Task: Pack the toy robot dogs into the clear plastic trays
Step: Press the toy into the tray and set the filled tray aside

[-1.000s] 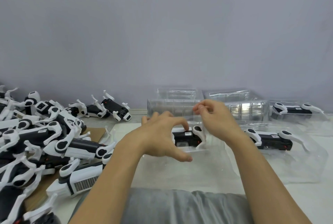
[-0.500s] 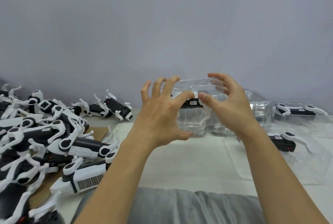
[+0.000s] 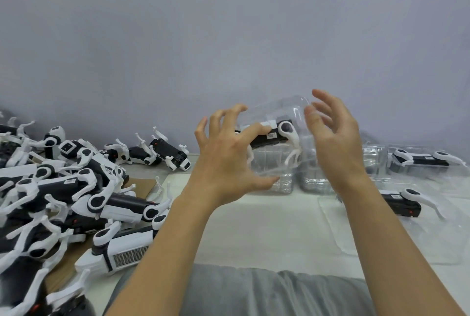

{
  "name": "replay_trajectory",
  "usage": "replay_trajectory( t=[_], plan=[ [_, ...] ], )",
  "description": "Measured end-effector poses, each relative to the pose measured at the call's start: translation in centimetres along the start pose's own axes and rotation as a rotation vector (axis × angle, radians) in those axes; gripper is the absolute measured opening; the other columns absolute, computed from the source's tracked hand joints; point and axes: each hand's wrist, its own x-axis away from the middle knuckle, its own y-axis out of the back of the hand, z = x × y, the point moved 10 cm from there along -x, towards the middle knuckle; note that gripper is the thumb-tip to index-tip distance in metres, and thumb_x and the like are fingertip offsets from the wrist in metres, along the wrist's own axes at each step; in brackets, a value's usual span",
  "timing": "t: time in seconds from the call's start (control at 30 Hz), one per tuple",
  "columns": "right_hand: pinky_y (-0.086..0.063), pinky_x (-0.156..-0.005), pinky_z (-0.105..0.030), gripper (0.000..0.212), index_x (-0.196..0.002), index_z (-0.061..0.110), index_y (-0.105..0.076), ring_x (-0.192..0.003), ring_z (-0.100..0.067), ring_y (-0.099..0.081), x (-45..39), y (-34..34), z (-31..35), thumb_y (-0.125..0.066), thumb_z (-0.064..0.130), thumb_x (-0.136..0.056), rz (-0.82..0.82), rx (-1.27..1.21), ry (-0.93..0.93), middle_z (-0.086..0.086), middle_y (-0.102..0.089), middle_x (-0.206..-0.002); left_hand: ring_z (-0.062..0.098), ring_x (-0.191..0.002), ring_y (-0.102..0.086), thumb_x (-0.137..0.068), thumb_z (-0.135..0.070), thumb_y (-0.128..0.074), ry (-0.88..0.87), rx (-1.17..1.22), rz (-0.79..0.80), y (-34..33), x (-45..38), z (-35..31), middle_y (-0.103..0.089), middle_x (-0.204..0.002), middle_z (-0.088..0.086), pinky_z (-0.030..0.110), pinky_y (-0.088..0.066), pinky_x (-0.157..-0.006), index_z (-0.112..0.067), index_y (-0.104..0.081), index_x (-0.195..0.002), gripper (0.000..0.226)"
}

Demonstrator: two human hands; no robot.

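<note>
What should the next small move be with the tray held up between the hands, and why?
Probably carry it right and set it down by the packed trays. The clear tray is lifted off the table with a toy robot dog already inside; the left hand grips it, while the right hand looks loose at its end.

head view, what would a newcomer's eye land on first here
First, the two hands at centre: the left hand grips a clear plastic tray with a toy robot dog inside, raised above the table, while the right hand hovers open beside it. Next, the big pile of loose toy dogs at left.
</note>
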Motion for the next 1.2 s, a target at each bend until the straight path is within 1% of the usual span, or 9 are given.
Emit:
replay_trajectory(
  t=[0.1, 0.2, 0.23, 0.37, 0.43, 0.57, 0.73, 0.87, 1.2],
  plan=[
    [-0.044, -0.088, -0.015, 0.031, -0.129, 0.028, -0.060, -0.114, 0.000, -0.057, -0.2, 1.3, 0.2, -0.048, 0.032, -0.101, -0.113, -0.117, -0.041, 0.007, -0.063, -0.121, 0.016, -0.140, -0.028, -0.053, -0.057, -0.089, 0.138, 0.235, -0.085, 0.8, 0.3, 2.1, -0.036, -0.150, -0.005, 0.040, -0.013, -0.118, -0.042, -0.063, -0.121, 0.074],
    [-0.047, -0.088, -0.029, 0.025, -0.116, 0.028, -0.066, -0.109, -0.014, -0.062, -0.3, 2.0, -0.3, -0.045, 0.026, -0.103, -0.174, -0.202, -0.126, 0.001, -0.067, -0.114, 0.002, -0.132, -0.044, -0.060, -0.053, -0.082, 0.291, 0.651, -0.188, 1.6, 0.7, 4.3, -0.052, -0.141, -0.005, 0.011, -0.033, -0.104, -0.039, -0.065, -0.118, 0.062],
    [-0.046, -0.084, -0.030, 0.024, -0.111, 0.029, -0.068, -0.104, -0.014, -0.063, -0.3, 2.0, -0.3, -0.045, 0.025, -0.103, -0.176, -0.217, -0.145, 0.002, -0.068, -0.110, 0.002, -0.126, -0.051, -0.063, -0.052, -0.080, 0.337, 0.807, -0.211, 1.7, 0.8, 4.9, -0.061, -0.133, -0.004, 0.012, -0.038, -0.103, -0.036, -0.065, -0.120, 0.060],
    [-0.046, -0.070, -0.020, 0.021, -0.099, 0.024, -0.073, -0.083, -0.006, -0.064, -0.2, 0.7, 0.7, -0.054, 0.016, -0.097, -0.095, -0.204, -0.127, 0.005, -0.071, -0.089, 0.031, -0.121, -0.062, -0.084, -0.051, -0.062, 0.471, 1.367, -0.223, 0.3, 1.1, 6.5, -0.068, -0.126, 0.008, 0.057, -0.048, -0.102, -0.023, -0.067, -0.122, 0.048],
    [-0.047, -0.065, -0.014, 0.018, -0.097, 0.021, -0.074, -0.075, -0.005, -0.065, 0.0, -0.8, 1.9, -0.060, 0.011, -0.095, 0.010, -0.156, -0.056, 0.002, -0.072, -0.082, 0.037, -0.117, -0.065, -0.084, -0.061, -0.058, 0.559, 1.623, -0.186, -1.1, 1.6, 6.7, -0.065, -0.131, 0.011, 0.052, -0.056, -0.088, -0.024, -0.064, -0.131, 0.060],
    [-0.047, -0.065, -0.012, 0.011, -0.092, 0.027, -0.076, -0.073, -0.008, -0.063, 1.3, -4.7, 4.5, -0.075, 0.017, -0.087, 0.235, -0.024, 0.105, 0.004, -0.070, -0.077, 0.040, -0.116, -0.063, -0.079, -0.070, -0.062, 0.586, 2.037, -0.040, -3.4, 2.3, 5.9, -0.058, -0.139, 0.014, 0.055, -0.051, -0.093, -0.016, -0.054, -0.144, 0.085],
    [-0.041, -0.065, -0.020, 0.017, -0.088, 0.030, -0.079, -0.072, -0.011, -0.051, 2.2, -6.9, 6.5, -0.086, 0.024, -0.074, 0.367, 0.079, 0.225, 0.003, -0.064, -0.080, 0.041, -0.135, -0.049, -0.082, -0.073, -0.056, 0.472, 2.143, 0.113, -4.2, 2.3, 4.8, -0.047, -0.151, 0.018, 0.060, -0.042, -0.104, -0.019, -0.050, -0.146, 0.084],
    [-0.039, -0.066, -0.015, 0.021, -0.086, 0.033, -0.080, -0.073, -0.008, -0.050, 2.4, -7.2, 7.0, -0.090, 0.024, -0.069, 0.411, 0.144, 0.249, 0.010, -0.059, -0.078, 0.039, -0.128, -0.054, -0.081, -0.074, -0.056, 0.451, 2.147, 0.139, -4.5, 2.2, 4.9, -0.051, -0.146, 0.015, 0.059, -0.037, -0.109, -0.021, -0.051, -0.144, 0.082],
    [-0.040, -0.067, -0.017, 0.022, -0.083, 0.033, -0.080, -0.077, -0.011, -0.052, 2.4, -7.3, 7.1, -0.091, 0.021, -0.068, 0.437, 0.188, 0.233, 0.002, -0.061, -0.080, 0.040, -0.117, -0.061, -0.083, -0.076, -0.051, 0.497, 2.073, 0.125, -4.8, 2.5, 5.5, -0.051, -0.146, 0.012, 0.052, -0.048, -0.093, -0.024, -0.045, -0.150, 0.085]
  ],
)
